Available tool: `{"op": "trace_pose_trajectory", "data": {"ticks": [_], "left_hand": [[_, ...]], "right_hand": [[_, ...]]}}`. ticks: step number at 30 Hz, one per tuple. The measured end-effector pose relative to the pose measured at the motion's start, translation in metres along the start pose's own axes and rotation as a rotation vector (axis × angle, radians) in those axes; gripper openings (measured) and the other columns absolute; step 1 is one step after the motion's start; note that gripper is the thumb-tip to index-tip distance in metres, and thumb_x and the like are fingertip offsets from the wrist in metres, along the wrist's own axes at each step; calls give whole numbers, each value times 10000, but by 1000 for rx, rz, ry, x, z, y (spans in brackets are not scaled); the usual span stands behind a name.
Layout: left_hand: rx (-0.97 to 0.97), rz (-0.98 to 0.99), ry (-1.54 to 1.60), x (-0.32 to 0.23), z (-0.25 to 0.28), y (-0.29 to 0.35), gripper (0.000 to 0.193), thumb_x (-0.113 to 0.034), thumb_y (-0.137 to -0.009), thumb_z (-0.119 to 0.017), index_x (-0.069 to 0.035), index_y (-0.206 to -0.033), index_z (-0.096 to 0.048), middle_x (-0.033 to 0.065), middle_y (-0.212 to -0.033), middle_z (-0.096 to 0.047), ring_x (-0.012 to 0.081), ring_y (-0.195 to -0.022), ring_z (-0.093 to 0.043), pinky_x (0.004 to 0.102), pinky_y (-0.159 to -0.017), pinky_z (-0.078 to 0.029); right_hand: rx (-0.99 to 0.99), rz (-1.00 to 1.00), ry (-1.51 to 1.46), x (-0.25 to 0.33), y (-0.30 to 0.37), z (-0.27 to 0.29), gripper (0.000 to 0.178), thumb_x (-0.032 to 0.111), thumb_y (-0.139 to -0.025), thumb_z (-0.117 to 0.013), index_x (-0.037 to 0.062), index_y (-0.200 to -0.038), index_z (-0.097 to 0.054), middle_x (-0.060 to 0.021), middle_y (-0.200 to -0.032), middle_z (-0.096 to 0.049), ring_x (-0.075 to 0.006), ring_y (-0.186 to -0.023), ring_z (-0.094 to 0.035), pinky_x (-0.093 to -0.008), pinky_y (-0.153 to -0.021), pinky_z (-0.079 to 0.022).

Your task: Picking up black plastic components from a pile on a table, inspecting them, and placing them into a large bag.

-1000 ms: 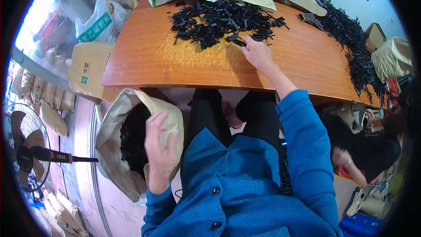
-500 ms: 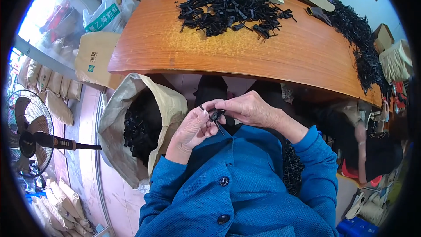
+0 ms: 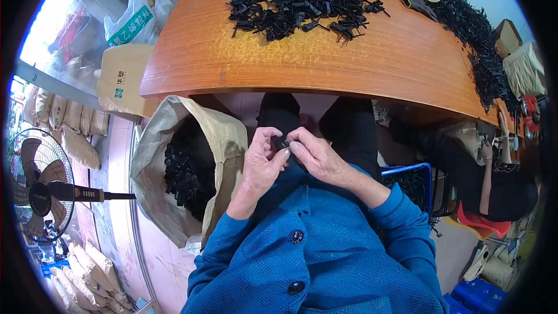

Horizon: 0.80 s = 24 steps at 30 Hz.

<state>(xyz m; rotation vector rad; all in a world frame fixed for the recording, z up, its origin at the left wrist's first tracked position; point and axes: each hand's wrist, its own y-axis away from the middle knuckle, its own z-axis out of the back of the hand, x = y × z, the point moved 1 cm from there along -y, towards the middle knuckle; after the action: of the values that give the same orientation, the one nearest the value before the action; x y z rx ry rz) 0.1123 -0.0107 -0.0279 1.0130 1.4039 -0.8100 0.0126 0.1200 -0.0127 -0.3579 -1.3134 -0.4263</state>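
Over my lap, in front of the wooden table's edge, both my hands are close together. My left hand (image 3: 260, 164) pinches a small black plastic part (image 3: 281, 141) between thumb and fingers. From the other side, my right hand (image 3: 317, 157) grips the same piece with thumb and forefinger. The fingers cover much of it, so its full shape is hidden. A wide-open woven sack (image 3: 231, 139) stands left of my hands, with black plastic pieces (image 3: 185, 174) inside. Ahead, a pile of similar black parts (image 3: 296, 9) lies on the table (image 3: 232, 72).
A longer heap of thin black pieces (image 3: 485, 61) runs along the table's right side, with a glove (image 3: 419, 7) beside it. A blue crate (image 3: 429, 189) stands right of my lap. Another person's arm (image 3: 486, 180) shows at far right. A fan (image 3: 40, 192) stands at left.
My hands have drawn nearer together and slightly lower around the black part. My right forearm has shifted left, and the blue crate beside it now shows. The other person's arm has moved.
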Motion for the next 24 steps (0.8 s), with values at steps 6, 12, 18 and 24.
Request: {"op": "trace_pose_trajectory", "data": {"ticks": [6,12,18,24], "left_hand": [[-85,-152,-418,1,-1,3,304,83,-808,-573,-57,-1042,-439,20,-693,-531,61,-588,-538,214,-510,-435],[-122,-204,-558,-1,-3,3,294,53,-787,-607,-58,-1013,-453,46,-621,-509,88,-541,-530,258,-491,-426],[-195,-353,-739,-3,-9,5,312,53,-755,-607,-62,-1016,-479,140,-722,-557,286,-621,-588,370,-548,-465],[-232,-462,-790,10,-10,0,304,50,-769,-592,-59,-1032,-484,142,-775,-576,280,-619,-595,375,-551,-474]], "right_hand": [[-50,23,14,-10,3,-16,203,203,-990,-444,14,-1030,-508,-128,-738,-558,-205,-671,-561,-319,-594,-433],[-47,19,47,-8,3,-17,189,169,-972,-460,-5,-1027,-508,-225,-774,-592,-341,-698,-622,-383,-591,-459],[-120,75,58,-18,1,-24,195,191,-987,-449,9,-996,-519,-164,-707,-557,-244,-623,-576,-344,-566,-427],[-138,65,55,-29,-1,-24,198,201,-986,-454,14,-1007,-518,-174,-766,-575,-272,-693,-606,-344,-602,-445]]}}
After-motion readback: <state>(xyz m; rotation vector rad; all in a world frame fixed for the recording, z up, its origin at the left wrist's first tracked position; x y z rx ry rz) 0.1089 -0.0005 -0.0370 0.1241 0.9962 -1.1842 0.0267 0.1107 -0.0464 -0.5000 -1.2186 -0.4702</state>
